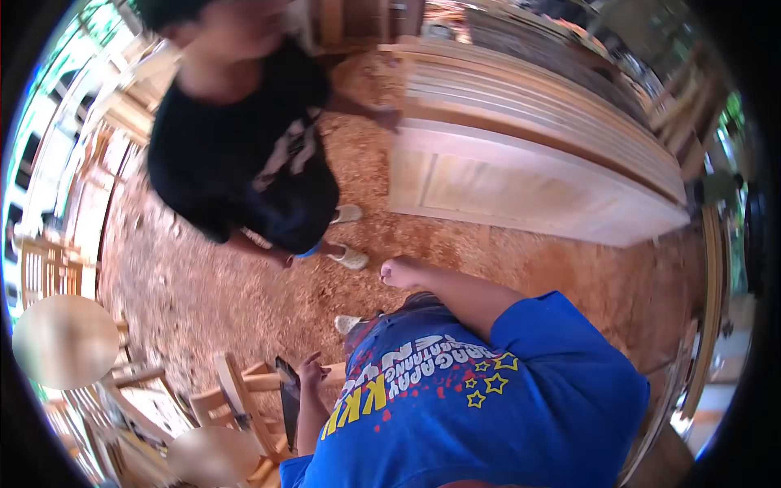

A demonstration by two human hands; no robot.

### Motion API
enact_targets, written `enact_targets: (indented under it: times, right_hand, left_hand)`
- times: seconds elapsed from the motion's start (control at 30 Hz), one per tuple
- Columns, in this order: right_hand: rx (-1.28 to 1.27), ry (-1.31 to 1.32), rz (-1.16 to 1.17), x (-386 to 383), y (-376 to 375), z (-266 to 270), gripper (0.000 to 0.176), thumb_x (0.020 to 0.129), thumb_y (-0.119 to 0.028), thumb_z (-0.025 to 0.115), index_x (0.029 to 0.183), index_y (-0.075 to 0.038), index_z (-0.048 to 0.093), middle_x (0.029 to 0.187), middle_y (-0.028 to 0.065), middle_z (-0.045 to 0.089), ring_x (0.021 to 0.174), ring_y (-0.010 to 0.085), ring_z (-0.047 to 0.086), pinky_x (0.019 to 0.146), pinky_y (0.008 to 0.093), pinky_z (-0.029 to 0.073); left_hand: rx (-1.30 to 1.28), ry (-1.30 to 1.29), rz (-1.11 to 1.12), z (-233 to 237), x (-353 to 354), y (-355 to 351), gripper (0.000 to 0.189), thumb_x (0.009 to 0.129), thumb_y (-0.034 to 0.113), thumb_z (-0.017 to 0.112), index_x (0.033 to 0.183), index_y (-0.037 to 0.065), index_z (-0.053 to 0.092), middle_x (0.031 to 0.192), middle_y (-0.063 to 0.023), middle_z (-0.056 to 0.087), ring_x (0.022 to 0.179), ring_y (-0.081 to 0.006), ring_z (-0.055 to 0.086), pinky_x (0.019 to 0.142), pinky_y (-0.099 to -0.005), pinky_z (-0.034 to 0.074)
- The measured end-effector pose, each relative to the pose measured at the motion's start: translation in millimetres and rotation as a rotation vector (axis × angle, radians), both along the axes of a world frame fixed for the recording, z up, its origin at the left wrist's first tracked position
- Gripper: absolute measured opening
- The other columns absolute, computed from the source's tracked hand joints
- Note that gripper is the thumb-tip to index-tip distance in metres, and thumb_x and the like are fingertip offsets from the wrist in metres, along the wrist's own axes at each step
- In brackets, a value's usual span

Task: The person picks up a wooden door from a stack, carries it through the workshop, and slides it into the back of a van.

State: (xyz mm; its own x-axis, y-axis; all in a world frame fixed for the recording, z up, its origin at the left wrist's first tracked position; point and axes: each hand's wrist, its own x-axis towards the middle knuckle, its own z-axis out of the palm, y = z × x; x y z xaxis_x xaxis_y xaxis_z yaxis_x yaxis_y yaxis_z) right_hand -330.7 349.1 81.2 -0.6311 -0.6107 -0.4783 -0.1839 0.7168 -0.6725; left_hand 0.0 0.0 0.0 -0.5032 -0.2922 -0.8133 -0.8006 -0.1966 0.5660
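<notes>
My left hand (311,371) is low on the left with its fingers apart, holding nothing. Close beside it are a dark flat piece (288,398), whose kind I cannot make out, and a wooden frame (244,398). My right hand (399,273) hangs in front of my body, fingers curled in, with nothing visible in it. Beyond it, a stack of wooden panels (537,102) stands on edge, the nearest a pale panelled door (529,179). My right hand is apart from the stack.
A person in a black shirt (244,154) stands close ahead, one hand (387,119) at the end of the panel stack. Wood shavings cover the floor (203,301). Wooden chairs (50,268) and frames crowd the left side. Long boards (712,301) stand at the right.
</notes>
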Motion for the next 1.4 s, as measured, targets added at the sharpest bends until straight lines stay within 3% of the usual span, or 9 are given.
enact_targets:
  times: [0.17,0.3,0.43,0.53,0.6,0.73,0.9,1.23,1.4]
  right_hand:
    - [0.126,0.11,-0.049,-6,198,-19,0.032,0.088,-0.033,0.062,0.095,-0.007,0.078,0.093,0.0171,0.076,0.089,0.0353,0.073,0.081,0.0464,0.057]
    - [0.447,0.148,-0.343,52,390,-52,0.029,0.085,-0.024,0.057,0.087,-0.005,0.079,0.089,0.0214,0.074,0.084,0.0384,0.072,0.078,0.0488,0.057]
    - [0.544,0.149,-0.545,143,496,-61,0.028,0.084,-0.025,0.06,0.086,-0.005,0.079,0.088,0.0202,0.074,0.084,0.038,0.073,0.077,0.048,0.057]
    - [0.408,0.034,-1.124,206,505,-52,0.025,0.083,-0.025,0.064,0.081,-0.003,0.077,0.084,0.0197,0.073,0.077,0.0366,0.072,0.07,0.0472,0.056]
    - [0.354,-0.094,-1.027,249,492,-91,0.022,0.081,-0.023,0.067,0.08,-0.003,0.075,0.083,0.0189,0.073,0.072,0.0344,0.07,0.066,0.0462,0.054]
    - [0.116,-0.219,-0.891,289,447,-163,0.027,0.084,-0.033,0.068,0.086,-0.006,0.075,0.088,0.0159,0.074,0.074,0.0309,0.07,0.066,0.0461,0.053]
    - [0.154,-0.363,-1.132,284,417,-154,0.036,0.083,-0.047,0.068,0.093,-0.014,0.078,0.094,0.0123,0.076,0.089,0.0317,0.073,0.08,0.0439,0.057]
    - [0.173,-0.223,-2.129,260,505,-45,0.024,0.088,-0.034,0.067,0.096,-0.012,0.073,0.09,0.0165,0.074,0.087,0.035,0.072,0.077,0.0463,0.056]
    - [0.026,-0.299,-2.07,239,508,-44,0.028,0.088,-0.033,0.062,0.096,-0.009,0.076,0.096,0.0195,0.074,0.094,0.0373,0.072,0.083,0.0472,0.057]
  left_hand:
    - [-0.116,-0.013,-0.302,-19,-116,100,0.042,0.095,0.01,0.043,0.124,0.01,0.073,0.078,-0.0159,0.075,0.06,-0.0197,0.069,0.053,-0.0337,0.054]
    - [-0.693,0.401,-1.209,-43,-204,180,0.036,0.087,0.02,0.057,0.114,0.011,0.078,0.101,-0.0177,0.078,0.093,-0.029,0.075,0.084,-0.0411,0.059]
    - [-0.547,0.276,-1.136,-1,-278,262,0.04,0.085,0.028,0.06,0.117,0.01,0.076,0.111,-0.0211,0.075,0.102,-0.0354,0.073,0.091,-0.0439,0.057]
    - [-0.794,0.701,-1.783,-42,-344,291,0.029,0.094,0.035,0.061,0.102,0.012,0.076,0.11,-0.0219,0.074,0.096,-0.0412,0.072,0.081,-0.0482,0.058]
    - [-0.823,0.231,-1.747,-21,-368,333,0.035,0.099,0.039,0.053,0.111,0.011,0.071,0.104,-0.0226,0.072,0.092,-0.0412,0.072,0.073,-0.052,0.056]
    - [-0.746,0.57,-2.141,-38,-408,377,0.041,0.098,0.046,0.055,0.101,0.01,0.073,0.101,-0.0206,0.074,0.094,-0.0382,0.072,0.076,-0.0472,0.055]
    - [-0.232,0.105,-1.872,-69,-451,439,0.029,0.09,0.032,0.071,0.115,0.019,0.077,0.105,-0.0093,0.078,0.098,-0.0196,0.074,0.087,-0.0344,0.057]
    - [-0.504,1.576,-1.72,110,-582,737,0.035,0.081,0.015,0.069,0.116,0.015,0.068,0.115,-0.0129,0.066,0.115,-0.0353,0.06,0.102,-0.0491,0.046]
    - [-0.923,1.337,-1.648,143,-638,885,0.079,0.078,0.035,0.08,0.149,0.018,0.048,0.147,-0.0126,0.05,0.135,-0.0343,0.049,0.11,-0.0531,0.042]
